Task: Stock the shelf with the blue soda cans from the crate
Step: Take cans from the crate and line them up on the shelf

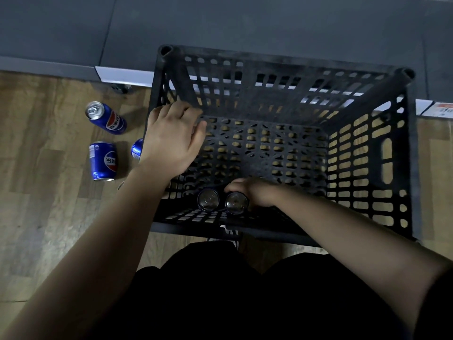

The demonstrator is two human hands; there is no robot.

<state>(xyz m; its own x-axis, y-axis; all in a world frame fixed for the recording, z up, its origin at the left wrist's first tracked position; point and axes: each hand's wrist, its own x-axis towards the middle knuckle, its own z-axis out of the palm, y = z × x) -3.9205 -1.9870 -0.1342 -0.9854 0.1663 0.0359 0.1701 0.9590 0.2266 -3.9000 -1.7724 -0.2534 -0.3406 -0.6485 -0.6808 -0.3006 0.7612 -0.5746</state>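
Held can (236,204) stands upright in crate (367,77), near-left corner, top up and in shadow. R hand (252,192) reaches down inside the crate and grips it. Fingers wrap the can's far side just under the top; thumb isn't visible. 2nd can (208,200) stands just beside it on the left, also upright, nearly touching, and no hand is on it. Rest of crate bottom shows only black lattice w/ wood floor (49,217) through the holes.

L hand (171,141) lies over the crate's left rim, back of hand up. Fingers (169,107) are bent at the tips over the wall near the far-left corner post, thumb sticking out toward the inside. Can't tell if it clamps the rim or just rests there. It holds no can.

Three more blue cans are on the floor left of the crate, outside it. Far can (107,119) shows its silver pull-tab top, body angled toward the crate. Near can (103,160) sits closer to the person, logo upside down. 3rd can (136,148) is just beside the crate wall, mostly hidden behind the L wrist, w/ only a blue sliver showing.

Crate sits on the floor right against the grey shelf (73,28), whose white front strip carries a price tag (443,109) at far right. No cans on the visible shelf board. Person's dark clothes (245,303) fill the bottom, both forearms bare.
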